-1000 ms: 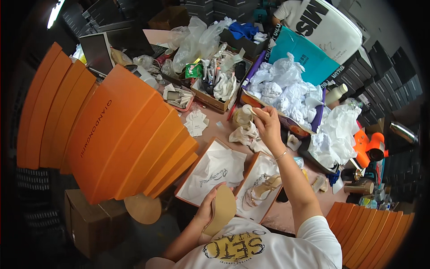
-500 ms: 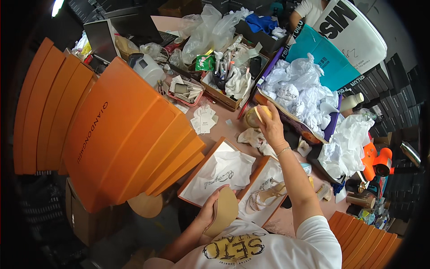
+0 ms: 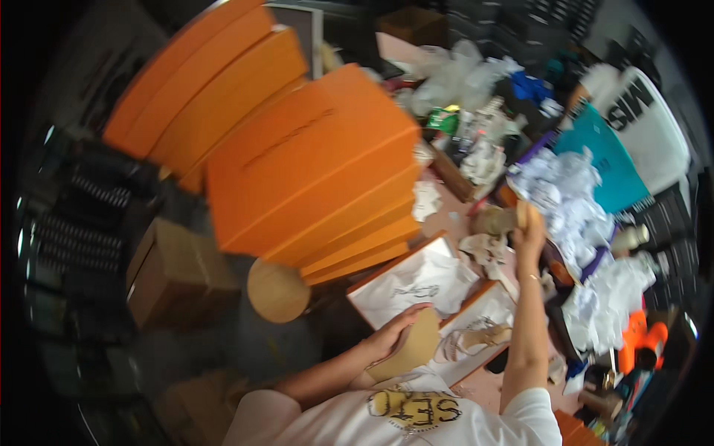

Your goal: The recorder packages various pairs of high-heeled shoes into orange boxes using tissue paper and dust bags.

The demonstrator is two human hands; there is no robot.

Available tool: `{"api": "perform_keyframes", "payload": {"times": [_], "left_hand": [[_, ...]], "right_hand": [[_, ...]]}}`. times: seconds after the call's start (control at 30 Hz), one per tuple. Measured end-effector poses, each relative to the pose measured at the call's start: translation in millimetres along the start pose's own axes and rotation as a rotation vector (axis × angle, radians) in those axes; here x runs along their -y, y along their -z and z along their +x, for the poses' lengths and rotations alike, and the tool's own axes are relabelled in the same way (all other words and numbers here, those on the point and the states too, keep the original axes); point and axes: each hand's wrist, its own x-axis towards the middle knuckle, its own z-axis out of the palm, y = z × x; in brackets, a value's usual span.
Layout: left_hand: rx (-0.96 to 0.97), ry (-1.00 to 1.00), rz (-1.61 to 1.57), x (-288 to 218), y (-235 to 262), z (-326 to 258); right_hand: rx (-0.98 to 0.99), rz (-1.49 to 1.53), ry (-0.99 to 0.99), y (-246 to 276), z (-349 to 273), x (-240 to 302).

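My left hand (image 3: pixel 393 334) grips a shoe (image 3: pixel 413 349), its tan sole turned up, close to my white shirt. Stretched forward, my right hand (image 3: pixel 530 241) has its fingers closed on a yellowish sponge-like pad (image 3: pixel 523 215); motion blur hides its exact kind. Just left of the pad stands a round jar (image 3: pixel 491 221). Between my arms lies an orange-edged shoe box holding white tissue paper (image 3: pixel 428 275). In its other half rests a strappy light sandal (image 3: pixel 476 340).
Large stacked orange boxes (image 3: pixel 312 171) stand at the left, above a round stool (image 3: pixel 278 290) and a cardboard carton (image 3: pixel 175 275). A purple-edged box with crumpled white paper (image 3: pixel 558 186) sits beyond my right hand. An orange tool (image 3: pixel 638 338) lies at the right.
The view has swung left, so the scene sits further right and tilts. My right hand has drawn the pad slightly away from the jar. My left hand still holds the shoe.
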Motion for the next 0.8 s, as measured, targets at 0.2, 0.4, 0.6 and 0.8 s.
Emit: {"api": "perform_keyframes", "payload": {"times": [0.2, 0.4, 0.6, 0.8], "left_hand": [[0.013, -0.040, -0.069, 16, 7, -3], [0.031, -0.044, -0.105, 11, 7, -9], [0.082, 0.175, -0.124, -3, 10, 2], [0.036, 0.037, -0.105, -4, 9, -6]], "right_hand": [[-0.584, 1.015, -0.829, 37, -54, -20], [-0.682, 1.087, -0.969, 19, -61, -7], [-0.046, -0.031, -0.172, 12, -2, 17], [0.148, -0.136, -0.119, -15, 3, 33]]}}
